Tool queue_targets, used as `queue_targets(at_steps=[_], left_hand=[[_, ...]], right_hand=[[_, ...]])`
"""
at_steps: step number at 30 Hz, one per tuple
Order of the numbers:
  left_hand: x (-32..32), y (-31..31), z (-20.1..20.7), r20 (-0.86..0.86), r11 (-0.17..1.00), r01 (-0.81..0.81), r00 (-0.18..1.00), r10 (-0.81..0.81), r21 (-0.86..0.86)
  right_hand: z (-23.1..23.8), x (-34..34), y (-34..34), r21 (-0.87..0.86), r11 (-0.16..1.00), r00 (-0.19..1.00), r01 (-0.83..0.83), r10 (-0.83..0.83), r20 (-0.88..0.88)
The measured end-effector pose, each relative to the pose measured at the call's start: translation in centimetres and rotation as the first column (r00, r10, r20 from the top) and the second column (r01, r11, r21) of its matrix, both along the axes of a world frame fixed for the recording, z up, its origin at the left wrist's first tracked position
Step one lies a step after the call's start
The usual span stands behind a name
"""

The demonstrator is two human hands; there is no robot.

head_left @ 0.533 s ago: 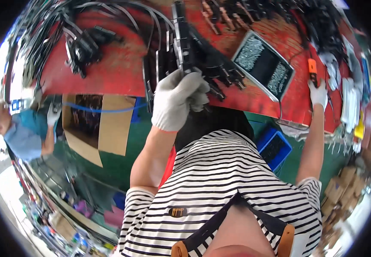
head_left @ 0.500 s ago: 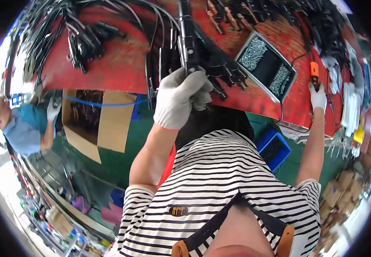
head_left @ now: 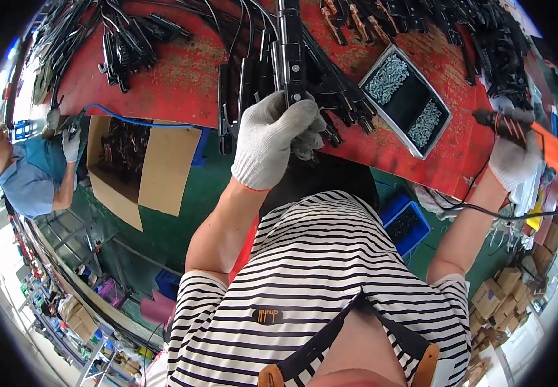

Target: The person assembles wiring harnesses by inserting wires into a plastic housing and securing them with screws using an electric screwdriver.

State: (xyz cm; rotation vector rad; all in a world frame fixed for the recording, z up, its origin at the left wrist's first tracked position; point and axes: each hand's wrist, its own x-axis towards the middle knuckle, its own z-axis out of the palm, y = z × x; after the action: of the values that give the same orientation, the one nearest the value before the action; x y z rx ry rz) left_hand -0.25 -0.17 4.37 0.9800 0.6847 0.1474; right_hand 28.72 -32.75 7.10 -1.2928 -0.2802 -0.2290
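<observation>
My left hand, in a white knitted glove, is closed around the near end of a long black plastic housing with small metal screws in its face. The housing points away from me over the table's front edge. To the right, my gloved right hand grips an orange and black electric screwdriver, its dark tip pointing left and its orange body to the right. Between my hands, a metal-rimmed tray holds silvery screws in two heaps. More black housings with cables lie beside my left hand.
The red worktable also carries bundled black cables at left and copper-coloured parts at the back. A cardboard box and a blue bin stand below its edge. A co-worker in blue works at far left.
My right hand has lifted the screwdriver off the table's right side, moving down and right and turning it sideways. My left hand keeps hold of the black housing, nearly in place.
</observation>
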Motion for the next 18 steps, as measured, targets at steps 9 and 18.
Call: queue_targets(at_steps=[9, 18], left_hand=[[0.1, -0.6, -0.3, -0.014, 0.999, -0.028, 0.999, 0.029, 0.038], [-0.3, -0.2, -0.2, -0.021, 0.998, -0.048, 0.999, 0.048, 0.031]], right_hand=[[5.3, -8.5, 15.7, 0.312, 0.656, 0.716, -0.687, 0.686, 0.133], [3.6, -11.0, 20.4, 0.246, 0.368, 0.421, -0.896, 0.881, 0.216]])
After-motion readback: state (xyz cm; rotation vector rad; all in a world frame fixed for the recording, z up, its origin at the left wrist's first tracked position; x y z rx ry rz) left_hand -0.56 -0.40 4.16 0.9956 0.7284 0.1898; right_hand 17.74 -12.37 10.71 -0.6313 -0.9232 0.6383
